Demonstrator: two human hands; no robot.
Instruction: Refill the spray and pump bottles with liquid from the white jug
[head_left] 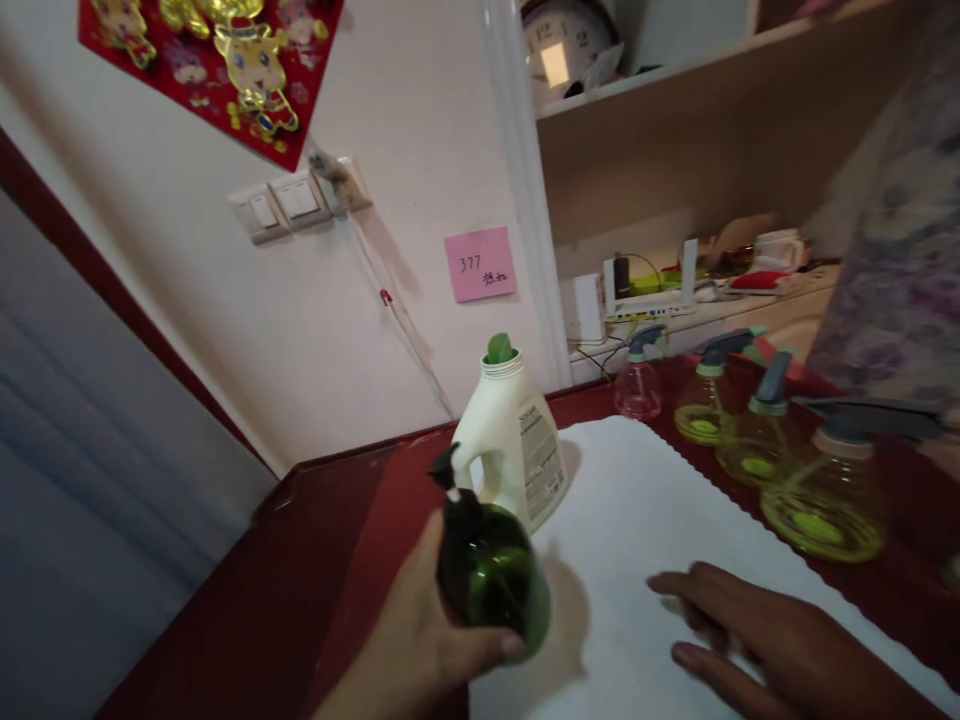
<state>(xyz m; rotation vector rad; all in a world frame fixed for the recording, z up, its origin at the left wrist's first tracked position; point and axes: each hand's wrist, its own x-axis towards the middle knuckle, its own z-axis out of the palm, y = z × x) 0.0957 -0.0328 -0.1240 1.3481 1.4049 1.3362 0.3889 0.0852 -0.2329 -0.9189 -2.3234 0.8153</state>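
Note:
My left hand [427, 620] is wrapped round a dark green pump bottle [499, 575] with a black pump top, tilted and raised in front of me. Just behind it stands a cream detergent jug [517, 430], uncapped, with something green showing in its neck. My right hand [757, 640] hovers above the white sheet [630, 500], fingers apart and holding nothing. Along the sheet's right side are several spray bottles: a pink one [638, 390] at the back and yellowish ones, the nearest spray bottle [825, 500] being the largest in view.
The sheet covers part of a dark red table [337, 560]. At the back right, a shelf holds a white router [649, 290] with cables. A pink note [481, 264] and light switches [277, 205] are on the wall. Grey-blue cloth [112, 430] hangs at left.

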